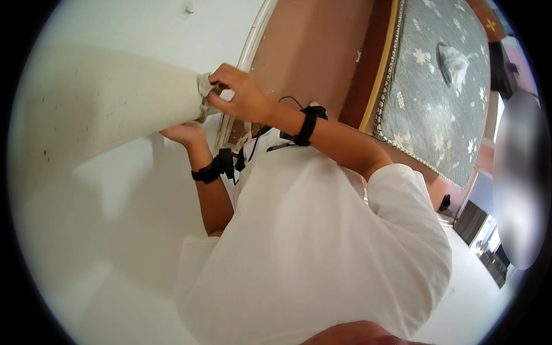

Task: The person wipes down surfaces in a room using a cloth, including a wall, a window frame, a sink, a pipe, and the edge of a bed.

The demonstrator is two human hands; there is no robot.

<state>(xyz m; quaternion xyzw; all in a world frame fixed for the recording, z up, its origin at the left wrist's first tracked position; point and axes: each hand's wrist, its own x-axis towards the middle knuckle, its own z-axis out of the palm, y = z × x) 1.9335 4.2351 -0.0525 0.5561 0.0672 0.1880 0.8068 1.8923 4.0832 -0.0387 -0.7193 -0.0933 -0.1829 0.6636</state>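
Note:
A large off-white tube-shaped thing [129, 95] with small dark specks extends from the left against the white wall; its exact kind is unclear. Its near end has a crumpled, ragged rim [204, 92]. My right hand [241, 92] pinches at this rim with thumb and fingers, and something small and dark shows between them, too small to name. Underneath the tube, my left hand [185, 131] lies against its lower side, palm turned up; the fingers are hidden behind it. Both wrists wear black straps with small devices.
A mattress with a grey floral cover [431, 108] on a wooden bed frame [384, 64] stands at the right. A clear plastic bag [455, 64] lies on it. Brown floor [315, 43] runs between bed and wall; a nail [189, 10] sticks out of the wall.

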